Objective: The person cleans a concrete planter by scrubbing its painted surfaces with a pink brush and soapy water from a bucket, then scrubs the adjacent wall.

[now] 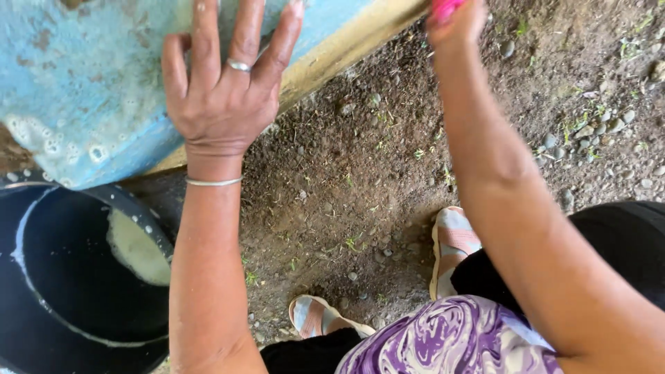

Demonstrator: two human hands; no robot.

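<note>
My left hand [222, 83] lies flat with fingers spread on a wet, soapy blue surface [76, 76] at the upper left; a ring and a thin bracelet show on it. At the top edge my right hand [454, 21] is closed around a pink object [443, 7], most of which is cut off by the frame. Foam clings to the blue surface near its lower edge.
A black tub [76, 277] with cloudy soapy water sits at the lower left under the blue surface. A yellowish edge [346, 48] borders the blue surface. Bare dirt ground [346, 159] with pebbles fills the middle. My sandalled feet [450, 242] stand on it.
</note>
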